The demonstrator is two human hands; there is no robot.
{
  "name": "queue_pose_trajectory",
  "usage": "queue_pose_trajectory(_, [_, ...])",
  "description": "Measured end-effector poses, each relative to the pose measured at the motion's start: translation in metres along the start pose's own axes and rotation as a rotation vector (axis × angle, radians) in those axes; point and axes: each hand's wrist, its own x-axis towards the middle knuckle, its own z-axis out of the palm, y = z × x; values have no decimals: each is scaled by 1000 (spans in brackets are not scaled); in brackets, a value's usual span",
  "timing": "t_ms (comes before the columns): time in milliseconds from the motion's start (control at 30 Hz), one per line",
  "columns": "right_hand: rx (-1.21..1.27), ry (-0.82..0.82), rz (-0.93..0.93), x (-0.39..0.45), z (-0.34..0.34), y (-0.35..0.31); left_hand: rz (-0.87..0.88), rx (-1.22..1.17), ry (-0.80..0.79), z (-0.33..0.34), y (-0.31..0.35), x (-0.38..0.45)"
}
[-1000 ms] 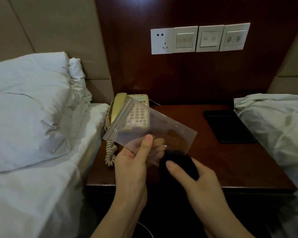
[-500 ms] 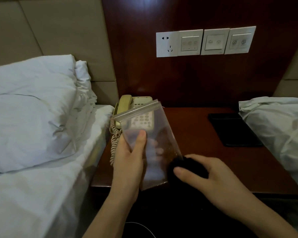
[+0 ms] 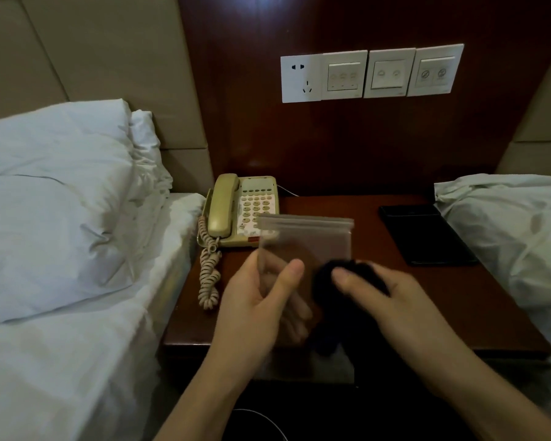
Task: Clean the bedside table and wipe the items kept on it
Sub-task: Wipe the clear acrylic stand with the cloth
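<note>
Since the earlier frame the bag (image 3: 306, 249) had swung from a tilt to stand square, its zip edge level at the top, and the phone (image 3: 242, 211) behind it had come almost wholly into sight. The left hand (image 3: 258, 307) pinched the bag, thumb on the near face and the other fingers showing through the plastic behind it. The bag was clear and looked empty; nothing could be made out inside it. The right hand (image 3: 385, 297) gripped a dark cloth (image 3: 334, 300), fingers curled round it, and pressed it against the bag's lower right part. Both hands were above the front edge of the table (image 3: 442, 307).

The phone sat at the table's back left corner, its handset in the cradle and its coiled cord (image 3: 209, 278) trailing forward down the left edge. Its keypad labels were too small to read. A flat black case (image 3: 427, 237) lay at the back right, touching nothing but the table; no writing showed on it. On the wall panel above were a socket (image 3: 301, 78) and three switch plates (image 3: 392, 73) with small icons, none legible. White bedding (image 3: 61, 218) flanked the table on both sides.
</note>
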Motion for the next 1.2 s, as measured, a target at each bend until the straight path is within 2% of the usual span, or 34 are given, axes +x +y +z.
queue_pose_trajectory(67, [-40, -156, 59, -9, 4, 8, 16, -33, 22, -4, 1, 2])
queue_pose_trajectory(100, [-63, -181, 73, -11, 3, 9, 10, -30, 8, -5, 1, 2])
queue_pose_trajectory(200, [-40, -50, 24, -2, -4, 2, 21, 24, -52, -3, -1, 3])
queue_pose_trajectory(300, [-33, 123, -39, 6, -12, -6, -54, 117, -109, 7, -5, 0])
queue_pose_trajectory(400, [-51, 151, -107, -1, -11, -3, -71, 231, -1, 13, -11, -6])
queue_pose_trajectory(500, [-106, 207, -192, -11, 1, 6, -140, 71, 118, 17, -6, -10])
queue_pose_trajectory(633, [-186, 279, -209, -17, 16, 12, -175, 54, 145, 30, 4, -18])
queue_pose_trajectory(767, [-232, 294, -225, -14, 16, 17, -170, 42, 190, 35, 1, -17])
queue_pose_trajectory(967, [-167, 280, -199, -7, 18, 16, -130, 46, 214, 29, -4, -13])
queue_pose_trajectory(1067, [-81, 271, -202, -7, 21, 16, -109, -8, 210, 26, -5, -10])
queue_pose_trajectory(1200, [-87, 229, -232, -9, 23, 14, -105, -79, 202, 23, -1, -9])
